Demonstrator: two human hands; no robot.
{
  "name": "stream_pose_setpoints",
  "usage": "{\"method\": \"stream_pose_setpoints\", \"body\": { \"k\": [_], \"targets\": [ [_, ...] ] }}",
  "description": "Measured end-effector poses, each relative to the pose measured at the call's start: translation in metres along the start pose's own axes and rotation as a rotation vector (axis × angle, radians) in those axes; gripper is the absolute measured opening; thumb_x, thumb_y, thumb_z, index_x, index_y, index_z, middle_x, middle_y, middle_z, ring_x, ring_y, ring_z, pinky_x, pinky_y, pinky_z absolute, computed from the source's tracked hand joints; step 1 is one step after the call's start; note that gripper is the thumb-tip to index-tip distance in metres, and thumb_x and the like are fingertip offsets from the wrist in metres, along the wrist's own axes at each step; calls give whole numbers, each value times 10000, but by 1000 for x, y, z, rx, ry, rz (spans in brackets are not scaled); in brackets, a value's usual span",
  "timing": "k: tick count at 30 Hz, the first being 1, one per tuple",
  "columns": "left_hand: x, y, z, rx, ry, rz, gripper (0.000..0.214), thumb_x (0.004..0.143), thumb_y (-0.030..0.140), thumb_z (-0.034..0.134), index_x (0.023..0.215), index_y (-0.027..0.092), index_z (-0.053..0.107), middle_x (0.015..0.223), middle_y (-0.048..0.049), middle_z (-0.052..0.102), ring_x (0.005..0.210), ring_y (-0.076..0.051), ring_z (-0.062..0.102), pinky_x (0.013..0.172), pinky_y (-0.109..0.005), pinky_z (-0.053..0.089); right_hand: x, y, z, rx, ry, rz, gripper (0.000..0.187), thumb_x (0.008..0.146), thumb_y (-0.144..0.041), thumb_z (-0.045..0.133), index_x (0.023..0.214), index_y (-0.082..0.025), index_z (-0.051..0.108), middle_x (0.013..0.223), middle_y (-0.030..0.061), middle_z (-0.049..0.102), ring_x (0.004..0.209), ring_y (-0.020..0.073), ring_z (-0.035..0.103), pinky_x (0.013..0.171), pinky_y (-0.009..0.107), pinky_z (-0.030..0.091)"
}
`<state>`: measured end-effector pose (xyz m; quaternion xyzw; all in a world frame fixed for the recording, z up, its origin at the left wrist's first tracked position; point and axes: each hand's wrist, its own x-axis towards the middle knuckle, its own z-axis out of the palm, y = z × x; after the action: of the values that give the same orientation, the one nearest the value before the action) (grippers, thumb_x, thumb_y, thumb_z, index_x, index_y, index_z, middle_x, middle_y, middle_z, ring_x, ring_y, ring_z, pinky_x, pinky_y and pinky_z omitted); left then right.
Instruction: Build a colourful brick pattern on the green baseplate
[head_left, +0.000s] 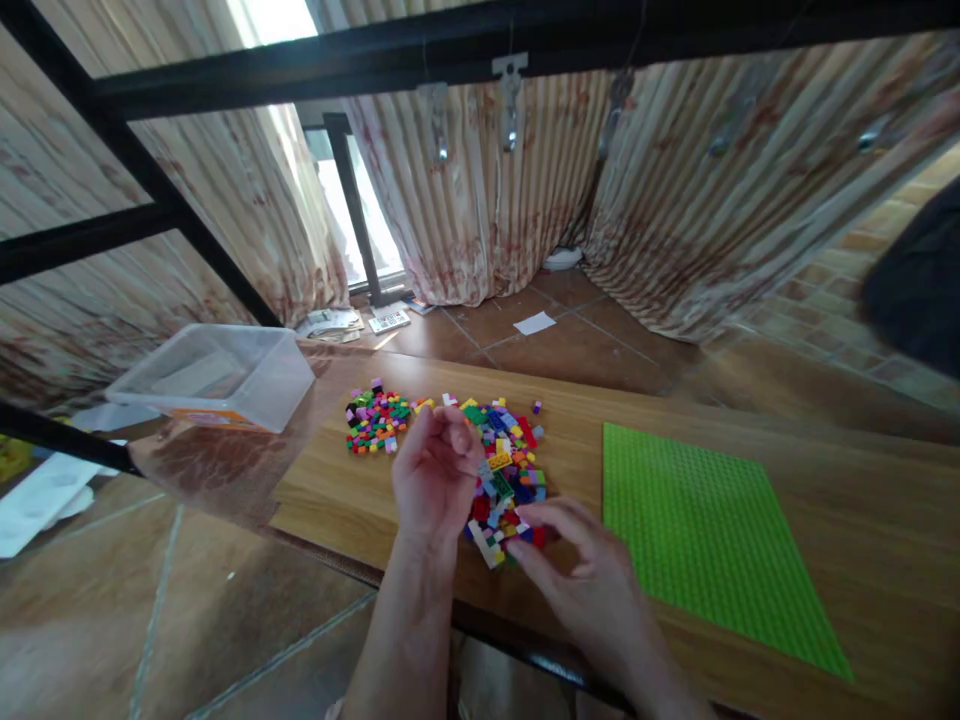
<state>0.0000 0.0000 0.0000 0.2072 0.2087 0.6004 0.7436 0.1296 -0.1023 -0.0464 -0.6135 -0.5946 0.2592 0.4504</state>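
My left hand (439, 470) is raised palm up over the loose toy bricks, its fingers curled inward. Whatever lies within those fingers, if anything, is hidden. At the near right edge of the large pile of coloured building bricks (501, 483) is my right hand (581, 560), thumb and index finger apart, their tips close to small bricks. No brick is clearly gripped there. A smaller heap of tiny bricks (375, 420) lies to the left, beyond my left hand. The flat green baseplate (697, 540) rests on the table to the right of my right hand.
The wooden table (322, 500) carries the bricks and baseplate. A clear plastic bin (281, 385) stands at its left end. A black metal frame (480, 50) crosses above, with striped curtains (465, 200) behind. Papers (534, 323) lie on the tiled floor.
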Motion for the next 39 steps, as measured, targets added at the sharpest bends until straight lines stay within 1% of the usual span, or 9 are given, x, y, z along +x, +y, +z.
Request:
{"method": "stream_pose_setpoints", "body": {
  "k": [4,7,12,18,23,28,30,35,39],
  "targets": [
    [-3,12,-3,-20,77,10,286,893,373,580,753,138,661,557,27,452,500,-69,438,457,-179,369,-6,-1,21,-228,-84,-170,371,684,-189,775,1041,-234,681,1060,75,655,956,247,599,815,389,504],
    [-4,11,-4,-18,90,-13,278,894,362,577,759,134,660,563,28,461,510,-65,453,466,-168,379,-8,2,29,-358,-107,-237,433,672,-138,760,1085,-226,664,1085,89,639,979,269,580,826,418,497],
    [-3,7,-7,3,90,-56,263,871,361,600,768,127,665,573,23,487,519,-64,458,470,-160,378,-9,5,31,-444,-55,-263,339,798,-117,639,1121,-221,653,1037,90,643,956,255,573,821,406,476],
    [-4,3,-6,4,74,-92,228,852,313,622,770,106,673,582,14,517,537,-66,483,500,-162,388,-5,8,24,-418,-14,-273,243,891,-130,523,1072,-216,662,1022,74,676,935,229,595,823,384,469],
    [-7,-5,-7,143,33,-128,248,843,349,631,796,111,682,580,0,556,543,-81,506,504,-180,376,-1,11,16,-205,81,-167,222,927,-182,493,1013,-223,694,961,62,719,895,207,642,820,360,500],
    [-11,-20,-3,422,18,-123,267,765,374,724,869,129,701,785,-38,676,642,-94,575,565,-186,414,7,6,5,333,279,223,245,882,-340,599,1064,-219,710,1069,75,733,965,211,673,833,338,543],
    [-14,-29,-1,562,4,-115,270,740,354,760,904,146,710,859,-41,695,701,-107,600,614,-190,437,10,4,0,525,346,326,275,842,-367,651,1061,-215,714,1069,69,739,941,201,680,809,324,555],
    [-22,-51,0,803,-250,-139,216,796,326,721,941,166,707,847,-35,692,755,-146,618,709,-238,481,15,2,-8,733,373,366,311,738,-369,754,1009,-218,732,993,50,755,863,178,689,815,331,562],
    [-24,-57,0,944,-303,-57,178,876,315,628,933,170,714,835,-39,692,745,-145,602,701,-233,465,15,3,-11,729,380,362,308,744,-395,752,996,-220,735,990,52,753,877,185,689,848,355,553]
  ]
}}
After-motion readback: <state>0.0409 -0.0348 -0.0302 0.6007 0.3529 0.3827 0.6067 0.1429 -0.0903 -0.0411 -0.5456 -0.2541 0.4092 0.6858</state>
